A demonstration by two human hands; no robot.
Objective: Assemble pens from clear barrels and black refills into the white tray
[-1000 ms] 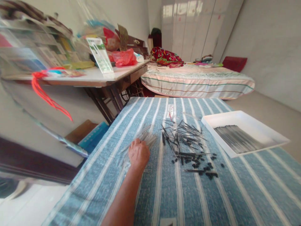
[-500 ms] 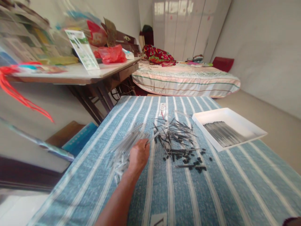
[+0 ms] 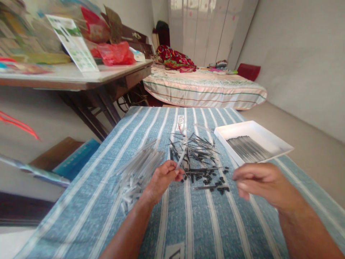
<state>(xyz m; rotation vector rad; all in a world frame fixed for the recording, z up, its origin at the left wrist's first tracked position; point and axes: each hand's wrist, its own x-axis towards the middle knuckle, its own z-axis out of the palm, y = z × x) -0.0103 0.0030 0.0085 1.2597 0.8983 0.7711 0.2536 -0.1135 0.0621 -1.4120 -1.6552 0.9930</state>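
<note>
My left hand (image 3: pixel 167 176) pinches a translucent pen barrel (image 3: pixel 181 159), which points up and away over the dark pieces. To its left lies a pile of similar clear pen barrels (image 3: pixel 145 160), with short whitish tube pieces (image 3: pixel 130 192) in front. My right hand (image 3: pixel 260 180) hovers near the tray's front corner, fingers pinched together; whatever they may hold is too small to make out. Between the hands lie thin black pen refills (image 3: pixel 201 145) in a loose heap and small black caps (image 3: pixel 208 177).
A white tray (image 3: pixel 280 147) at the right holds a row of grey-black pens (image 3: pixel 246 148). Blue striped cloth (image 3: pixel 140 230) covers the table. At the left stands a cluttered side table (image 3: pixel 107 75) with a red plastic bag (image 3: pixel 115 54); a bed (image 3: pixel 205 88) is behind.
My left hand has drawn back from the barrel pile, now with a barrel raised in its fingers. My right hand has come in from the lower right. The camera view has shifted slightly.
</note>
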